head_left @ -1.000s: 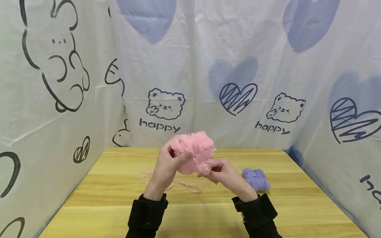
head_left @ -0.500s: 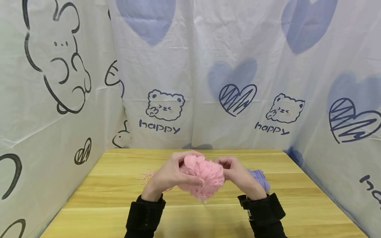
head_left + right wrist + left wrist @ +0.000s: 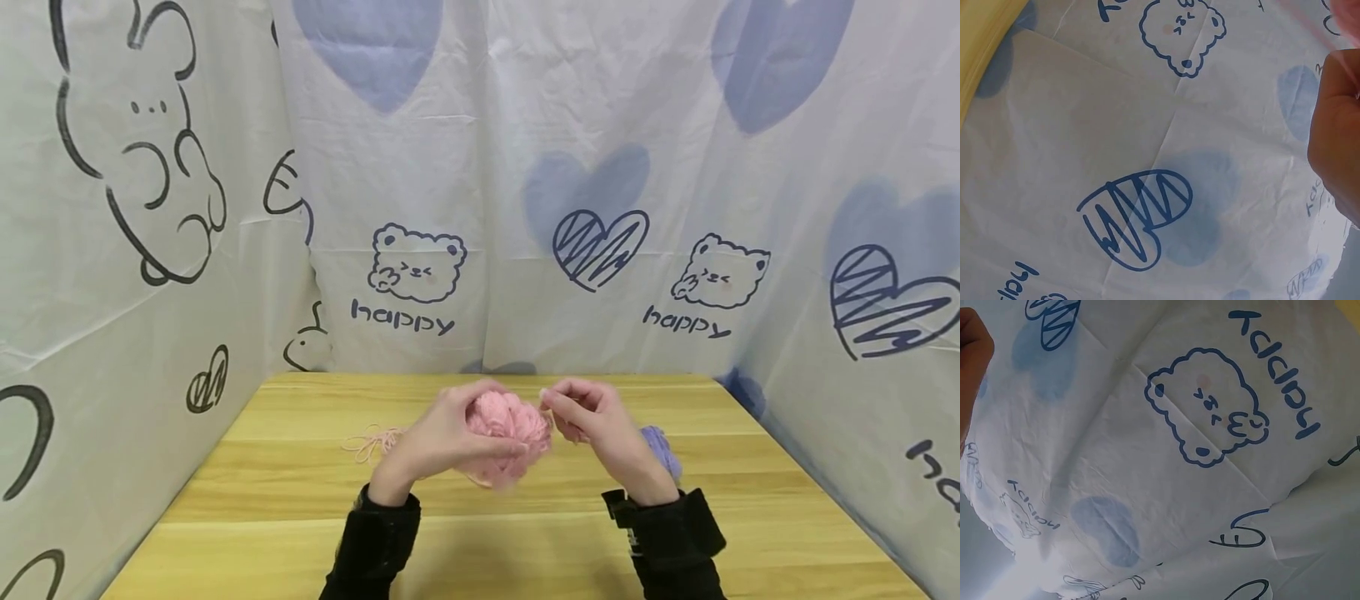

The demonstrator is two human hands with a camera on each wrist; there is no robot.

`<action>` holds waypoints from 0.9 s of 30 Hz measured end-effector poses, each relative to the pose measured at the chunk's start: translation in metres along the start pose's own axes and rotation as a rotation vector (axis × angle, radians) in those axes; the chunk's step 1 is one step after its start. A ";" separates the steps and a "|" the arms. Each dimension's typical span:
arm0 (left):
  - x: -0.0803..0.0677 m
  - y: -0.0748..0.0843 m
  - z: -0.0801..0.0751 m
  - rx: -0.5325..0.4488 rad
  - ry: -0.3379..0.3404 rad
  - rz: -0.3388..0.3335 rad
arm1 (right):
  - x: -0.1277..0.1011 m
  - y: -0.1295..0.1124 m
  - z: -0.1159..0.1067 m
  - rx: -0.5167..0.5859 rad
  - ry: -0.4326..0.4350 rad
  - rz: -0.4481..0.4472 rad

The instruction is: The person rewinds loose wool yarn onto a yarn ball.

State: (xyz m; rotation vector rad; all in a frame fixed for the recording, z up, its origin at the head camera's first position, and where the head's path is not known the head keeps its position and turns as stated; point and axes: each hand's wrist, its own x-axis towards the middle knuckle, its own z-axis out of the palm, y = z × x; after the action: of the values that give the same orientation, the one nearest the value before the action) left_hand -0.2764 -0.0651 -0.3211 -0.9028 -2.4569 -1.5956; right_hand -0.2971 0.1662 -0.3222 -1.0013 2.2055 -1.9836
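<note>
A fuzzy pink ball of yarn (image 3: 510,425) is held above the middle of the table by my left hand (image 3: 442,437). My left thumb lies along its near side; the fingers behind it are mostly hidden. Just right of the ball, my right hand (image 3: 600,417) pinches with thumb and index finger. In the right wrist view a blurred pink strand of yarn (image 3: 1310,26) runs to the right hand (image 3: 1340,134), with part of the pink ball (image 3: 1349,19) beside it. Only a bit of a hand (image 3: 972,353) shows at the edge of the left wrist view.
On the wooden table (image 3: 247,533), loose pale-pink yarn (image 3: 369,443) lies left of the ball, partly behind my left hand. A purple yarn bundle (image 3: 663,452) rests behind my right wrist, partly covered. Printed white curtains (image 3: 510,183) stand at the back and sides.
The pink ball has come down towards the table and been turned in my left hand. My right hand has drawn off to the right, apart from the ball.
</note>
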 end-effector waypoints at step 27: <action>0.008 0.005 0.007 -0.208 0.570 -0.018 | 0.002 0.003 0.020 -0.065 -0.202 -0.009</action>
State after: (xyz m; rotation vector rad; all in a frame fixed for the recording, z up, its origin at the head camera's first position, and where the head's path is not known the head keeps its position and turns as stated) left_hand -0.2790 -0.0546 -0.3170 -0.3634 -1.9380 -1.8228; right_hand -0.2914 0.1477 -0.3278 -1.1636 2.1724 -1.7367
